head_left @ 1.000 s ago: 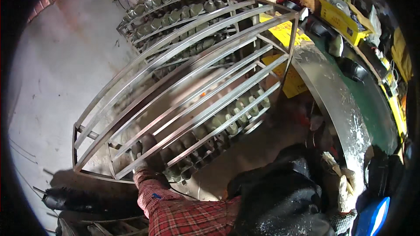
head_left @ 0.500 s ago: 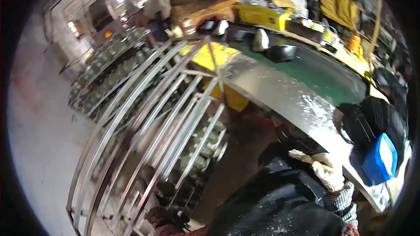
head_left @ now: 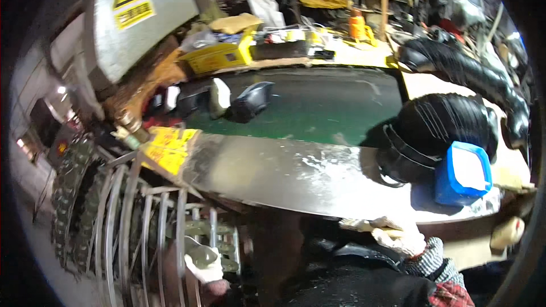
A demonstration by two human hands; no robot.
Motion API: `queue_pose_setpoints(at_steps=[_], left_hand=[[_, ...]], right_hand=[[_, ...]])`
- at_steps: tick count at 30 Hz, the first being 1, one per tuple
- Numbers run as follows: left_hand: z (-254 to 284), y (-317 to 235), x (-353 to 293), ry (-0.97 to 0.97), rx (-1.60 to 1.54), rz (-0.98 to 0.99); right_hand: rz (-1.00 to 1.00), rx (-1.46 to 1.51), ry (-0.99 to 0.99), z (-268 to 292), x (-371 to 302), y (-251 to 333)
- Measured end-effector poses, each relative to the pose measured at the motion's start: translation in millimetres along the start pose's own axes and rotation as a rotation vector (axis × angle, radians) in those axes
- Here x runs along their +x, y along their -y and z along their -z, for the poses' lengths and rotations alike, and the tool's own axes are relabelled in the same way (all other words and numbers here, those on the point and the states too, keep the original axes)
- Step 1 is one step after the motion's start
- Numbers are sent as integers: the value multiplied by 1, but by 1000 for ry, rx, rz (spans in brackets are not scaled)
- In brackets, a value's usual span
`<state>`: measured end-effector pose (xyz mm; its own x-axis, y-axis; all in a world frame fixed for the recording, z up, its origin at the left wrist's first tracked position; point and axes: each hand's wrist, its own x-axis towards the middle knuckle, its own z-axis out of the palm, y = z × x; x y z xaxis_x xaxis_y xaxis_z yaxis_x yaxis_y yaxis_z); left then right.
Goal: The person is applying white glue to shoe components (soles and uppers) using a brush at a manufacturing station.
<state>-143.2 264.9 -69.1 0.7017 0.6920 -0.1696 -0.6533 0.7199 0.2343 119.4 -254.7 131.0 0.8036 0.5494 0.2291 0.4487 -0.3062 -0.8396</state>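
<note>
Checking the head view, I note the left hand (head_left: 207,270) in a white glove at the bottom of the frame, left of centre. Its fingers lie about an olive-green moulded piece (head_left: 201,254), beside the bars of a metal rack (head_left: 129,216) at the lower left; whether the grip is firm cannot be told. The right hand (head_left: 398,237), also gloved in white, sits lower right with fingers bent, below the front edge of a steel-edged bench (head_left: 256,170); its contents, if any, cannot be made out. On the bench, right of frame, a blue plastic container (head_left: 448,179) stands just beside a bulky black bundle (head_left: 449,122). Upper left of centre, a yellow crate (head_left: 219,59) sits behind the bench's green surface (head_left: 318,113); an orange bottle (head_left: 357,27) stands at upper right.
</note>
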Motion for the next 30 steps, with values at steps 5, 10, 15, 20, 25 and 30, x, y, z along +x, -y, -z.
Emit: queue_pose_setpoints(at_steps=[5,10,15,20,25,30], left_hand=[[-117,122,-83,259,369,258],[-146,141,-54,428,204,677],[-283,232,-97,718,428,527],[-253,308,-104,623,339,813],[-222,319,-119,490,355,841],[-180,278,-119,45,386,979]], right_hand=[[-5,85,-91,23,11,15],[131,87,-630,120,-6,23],[-188,-509,-962,223,-70,12],[-312,-336,-859,229,-74,-29],[-267,-180,-893,227,-84,-17],[-218,-228,-770,210,-100,3]])
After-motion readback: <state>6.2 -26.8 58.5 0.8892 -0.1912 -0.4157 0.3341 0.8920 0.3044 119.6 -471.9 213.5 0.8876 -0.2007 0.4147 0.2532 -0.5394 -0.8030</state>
